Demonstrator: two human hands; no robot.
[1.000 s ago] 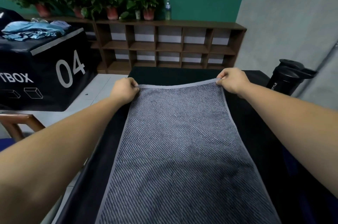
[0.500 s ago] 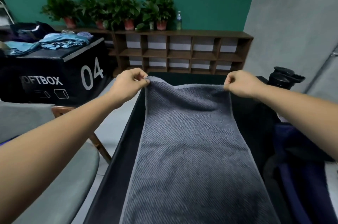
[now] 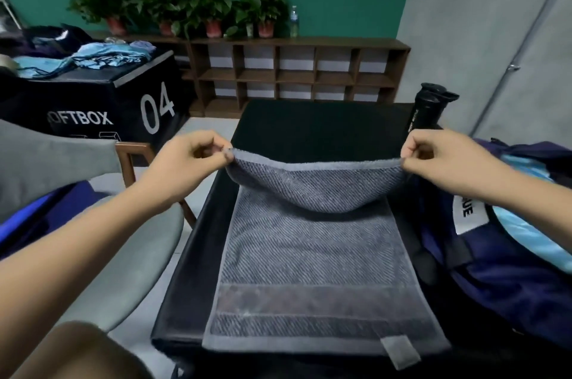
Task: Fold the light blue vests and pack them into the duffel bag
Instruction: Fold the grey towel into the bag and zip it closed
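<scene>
1. Light blue vests (image 3: pixel 102 58): a loose, crumpled heap on top of the black box (image 3: pixel 93 100) marked "04", far left, well apart from both hands. Judged thin, light and limp, likely to slide and lose shape. Best taken at the shoulder straps or the hem, one hand to each side, and spread flat before folding.

2. Duffel bag (image 3: pixel 495 270): navy, soft-sided, on the right, just beside the worktop (image 3: pixel 309 124). A light blue cloth (image 3: pixel 520 230) shows in its open mouth; whether it is a vest cannot be told.

3. Grey towel (image 3: pixel 309 254): lies lengthwise on the worktop. Near hem flat, loop tag at the near edge. Far hem lifted clear and sagging in the middle between the hands. Thick and soft, and it keeps a fold well.

4. Left hand (image 3: pixel 188 158): fingers (image 3: pixel 216 151) curled narrow, thumb and forefinger pinching the towel's far left corner.

5. Right hand (image 3: pixel 433 155): fingers (image 3: pixel 411 152) curled narrow, pinching the far right corner at the same height.

6. Other: dark bottle (image 3: pixel 427 106) at the worktop's far right corner; grey chair (image 3: pixel 123 239) to the left.
</scene>
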